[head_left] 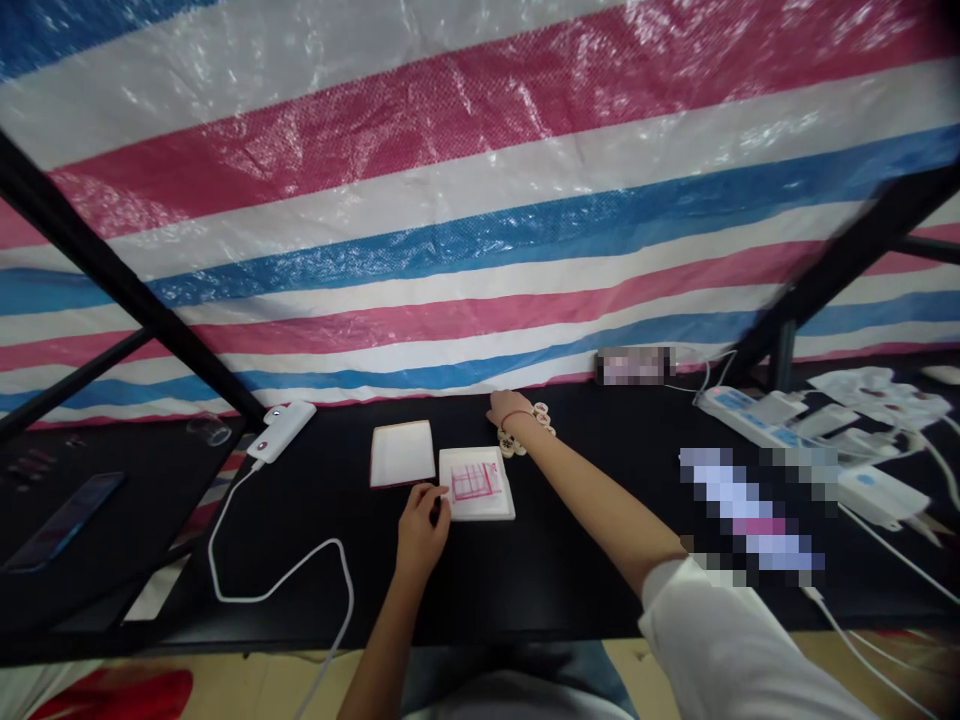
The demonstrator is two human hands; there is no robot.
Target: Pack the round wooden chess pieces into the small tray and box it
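My left hand (424,520) is at the lower left edge of a shallow white box (480,511), fingers loosely bent with a gap between thumb and forefinger. One fingertip reaches the box's left rim. Inside the box lies a clear or white sheet (475,482) with red grid lines. To its left is the matching lid (403,455), white inside with a reddish edge. My right hand (513,408), a thin band on its wrist, is stretched out behind the box among round wooden pieces with markings (541,412), like Chinese chess pieces. My wrist and palm hide its fingers.
A white power strip (289,430) with a cable lies left; another strip (780,430) with plugs and cables lies right. A pixelated device (750,515) rests right of my forearm, another pixelated object (635,366) at the back. A phone (64,522) lies far left. Striped sheeting (450,220) hangs behind the black table.
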